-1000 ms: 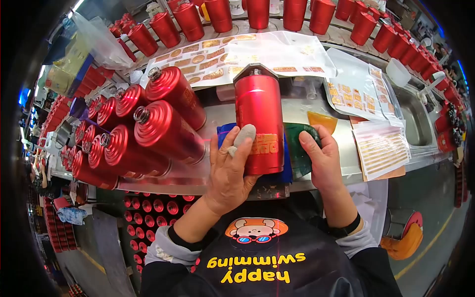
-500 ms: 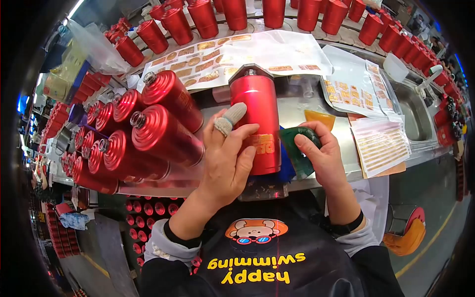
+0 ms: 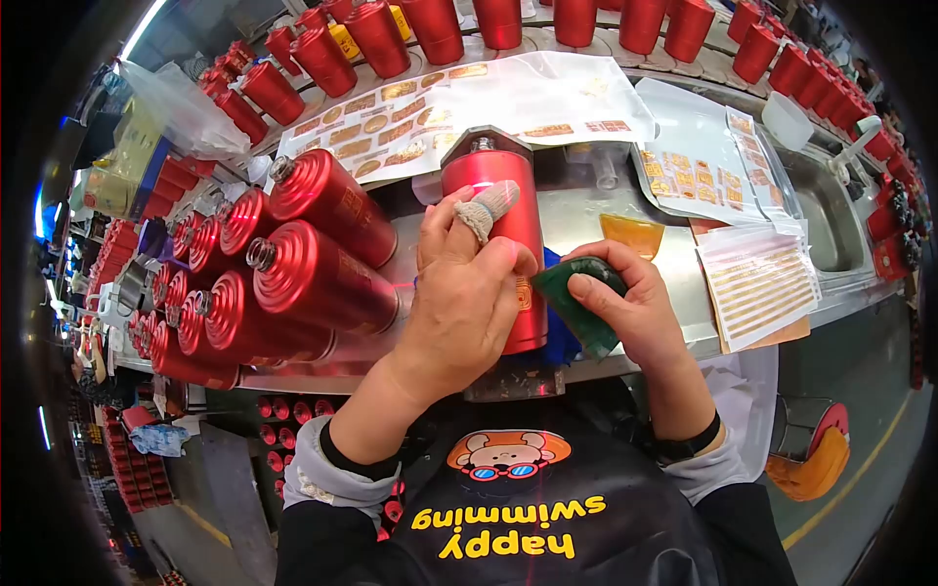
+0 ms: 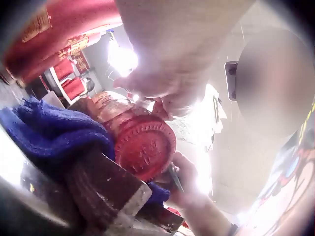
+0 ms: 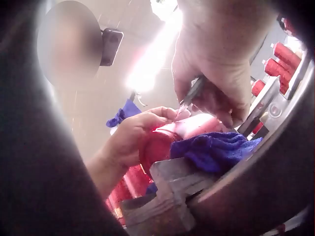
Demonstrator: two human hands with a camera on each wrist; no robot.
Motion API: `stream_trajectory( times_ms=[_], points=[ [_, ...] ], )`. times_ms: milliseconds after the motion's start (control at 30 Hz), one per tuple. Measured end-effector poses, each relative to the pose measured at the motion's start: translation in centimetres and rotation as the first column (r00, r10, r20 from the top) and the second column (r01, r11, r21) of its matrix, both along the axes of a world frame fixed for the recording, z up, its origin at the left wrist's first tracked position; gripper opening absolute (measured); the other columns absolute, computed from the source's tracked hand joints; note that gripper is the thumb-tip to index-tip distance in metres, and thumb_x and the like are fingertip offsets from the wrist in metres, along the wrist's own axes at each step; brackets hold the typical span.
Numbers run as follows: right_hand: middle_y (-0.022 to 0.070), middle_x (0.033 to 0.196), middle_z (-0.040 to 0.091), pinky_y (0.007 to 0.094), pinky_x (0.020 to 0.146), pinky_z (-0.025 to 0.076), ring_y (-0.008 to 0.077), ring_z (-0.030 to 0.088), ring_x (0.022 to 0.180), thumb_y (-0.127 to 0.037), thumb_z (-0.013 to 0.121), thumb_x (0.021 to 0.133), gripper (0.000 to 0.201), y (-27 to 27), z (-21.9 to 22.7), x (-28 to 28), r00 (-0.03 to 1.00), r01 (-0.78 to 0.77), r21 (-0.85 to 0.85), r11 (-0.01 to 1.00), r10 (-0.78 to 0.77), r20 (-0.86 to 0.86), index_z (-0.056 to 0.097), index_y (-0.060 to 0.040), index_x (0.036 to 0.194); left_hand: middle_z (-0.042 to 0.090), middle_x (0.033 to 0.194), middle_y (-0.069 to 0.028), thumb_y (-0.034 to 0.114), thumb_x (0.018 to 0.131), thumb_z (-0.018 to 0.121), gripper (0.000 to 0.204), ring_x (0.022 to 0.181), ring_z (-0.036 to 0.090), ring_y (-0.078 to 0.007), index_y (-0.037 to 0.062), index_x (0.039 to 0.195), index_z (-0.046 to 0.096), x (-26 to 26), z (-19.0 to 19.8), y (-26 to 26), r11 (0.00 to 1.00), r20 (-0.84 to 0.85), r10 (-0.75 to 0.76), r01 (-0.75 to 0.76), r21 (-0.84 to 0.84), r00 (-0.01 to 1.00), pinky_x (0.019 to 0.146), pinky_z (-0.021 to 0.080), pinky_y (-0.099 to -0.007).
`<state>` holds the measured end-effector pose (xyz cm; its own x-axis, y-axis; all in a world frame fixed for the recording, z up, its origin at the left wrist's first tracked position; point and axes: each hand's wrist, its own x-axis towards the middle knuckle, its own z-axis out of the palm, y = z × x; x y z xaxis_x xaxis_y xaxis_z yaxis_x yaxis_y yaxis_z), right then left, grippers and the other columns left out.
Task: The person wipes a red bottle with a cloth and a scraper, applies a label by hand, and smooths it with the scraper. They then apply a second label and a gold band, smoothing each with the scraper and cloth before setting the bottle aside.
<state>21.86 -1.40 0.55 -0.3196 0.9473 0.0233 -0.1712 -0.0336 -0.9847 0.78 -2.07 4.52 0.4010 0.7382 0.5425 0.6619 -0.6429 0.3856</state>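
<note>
A red bottle [image 3: 500, 210] lies on its side, its neck pointing away and its base toward the person. My left hand [image 3: 454, 308] rests across its left side, fingers over the bottle near the gold lettering [image 3: 524, 296], mostly hidden under them. One finger wears a grey knitted finger cover [image 3: 493, 203]. In the right wrist view, the left fingertips are close to the bottle's upper surface. My right hand [image 3: 640, 303] pinches a dark green scraper [image 3: 584, 305] between thumb and fingers, its edge beside the lettering. A blue cloth [image 4: 54, 128] lies under the bottle.
Several red bottles [image 3: 322, 273] lean in rows at left. Gold decal sheets [image 3: 410, 117] lie behind, with more sheets [image 3: 762, 283] at right. An amber scraper [image 3: 631, 234] lies near the right hand. A sink [image 3: 831, 220] and a curved conveyor [image 3: 596, 59] with red bottles border the bench.
My left hand has moved from gripping the bottle's lower left side to lying over it, covering most of the lettering. The green scraper has tilted and come closer to the lettering.
</note>
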Motion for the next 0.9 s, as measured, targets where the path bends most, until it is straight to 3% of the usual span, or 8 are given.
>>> stream_trajectory(
  times_ms=[100,300,400,533,633,667,800,900],
  points=[
    [0.0004,0.095,0.067,0.0216,0.075,0.051,0.0054,0.061,0.085,-0.015,0.07,0.092,0.023,0.1,-0.1,0.1,1.0,0.004,-0.034,0.999,-0.005,-0.022,0.062,-0.0022,0.109,0.046,0.143,-0.0223,-0.004,0.084,0.051,0.019,0.133,0.034,-0.0419,0.0035,0.097,0.064,-0.2,0.5,-0.1,0.997,-0.003,0.018,-0.018,-0.07,1.0,0.112,0.026,-0.047],
    [0.0012,0.095,0.067,0.0223,0.075,0.051,0.0056,0.061,0.085,-0.014,0.069,0.092,0.024,0.3,0.0,-0.3,0.998,-0.054,-0.013,0.998,0.054,-0.017,0.062,-0.0022,0.111,0.045,0.144,-0.0219,-0.003,0.082,0.053,0.02,0.133,0.035,-0.0406,0.0039,0.098,0.064,-0.2,0.1,0.0,0.998,-0.018,0.02,-0.021,-0.053,1.0,0.112,0.027,-0.0458],
    [0.0012,0.096,0.067,0.0221,0.076,0.051,0.0055,0.061,0.086,-0.014,0.068,0.093,0.024,0.3,0.2,-0.2,0.997,-0.08,0.001,0.997,0.08,-0.014,0.061,-0.0026,0.112,0.051,0.129,-0.0276,0.001,0.079,0.057,0.018,0.126,0.039,-0.0458,0.0048,0.095,0.064,-0.1,-0.2,0.2,1.0,0.034,0.0,0.001,-0.029,0.999,0.11,0.024,-0.0497],
    [0.0018,0.098,0.066,0.0226,0.077,0.05,0.0061,0.06,0.089,-0.011,0.062,0.096,0.023,0.0,0.3,0.1,0.999,-0.041,0.019,0.999,0.041,-0.004,0.06,-0.0021,0.117,0.051,0.128,-0.0282,0.001,0.079,0.057,0.015,0.126,0.039,-0.0465,0.0047,0.093,0.062,-0.1,-0.2,0.2,0.999,0.059,-0.006,0.008,-0.038,0.998,0.109,0.025,-0.0511],
    [0.0072,0.104,0.066,0.0246,0.08,0.05,0.0104,0.061,0.096,-0.007,0.055,0.097,0.025,-0.3,0.9,0.2,0.958,0.069,0.257,0.964,-0.136,0.253,0.057,-0.0007,0.122,0.051,0.129,-0.0288,0.002,0.079,0.058,0.015,0.126,0.039,-0.0469,0.0048,0.093,0.061,-0.3,-0.1,0.1,0.999,0.073,-0.016,0.02,-0.045,0.997,0.109,0.026,-0.0514],
    [0.0122,0.129,0.059,0.025,0.086,0.05,0.0145,0.057,0.116,-0.003,0.05,0.099,0.024,0.1,0.2,0.0,0.956,0.031,0.44,0.897,-0.156,0.249,0.061,-0.002,0.12,0.051,0.129,-0.029,0.002,0.079,0.058,0.016,0.126,0.039,-0.0468,0.0049,0.094,0.061,-0.4,-0.4,0.1,0.999,0.086,-0.02,0.023,-0.033,0.996,0.109,0.027,-0.0514],
    [0.0257,0.138,0.049,0.0392,0.098,0.046,0.038,0.054,0.123,-0.001,0.062,0.087,0.017,0.1,0.7,-1.2,0.937,-0.09,0.55,0.831,-0.116,0.329,0.067,-0.0027,0.103,0.052,0.131,-0.0271,0.002,0.08,0.058,0.02,0.127,0.04,-0.0442,0.0047,0.099,0.061,-0.7,-0.9,-0.3,1.0,0.14,-0.008,0.009,-0.007,0.99,0.108,0.03,-0.0497],
    [0.0284,0.135,0.05,0.0437,0.099,0.044,0.042,0.051,0.124,-0.011,0.07,0.084,0.016,-0.6,2.2,-2.1,0.893,-0.087,0.54,0.837,-0.174,0.414,0.066,-0.0035,0.096,0.052,0.133,-0.0242,0.003,0.082,0.057,0.023,0.127,0.043,-0.0403,0.0044,0.105,0.062,-1.5,-1.3,-0.8,0.998,0.318,0.036,-0.015,-0.068,0.947,0.108,0.031,-0.0474]
  ],
)
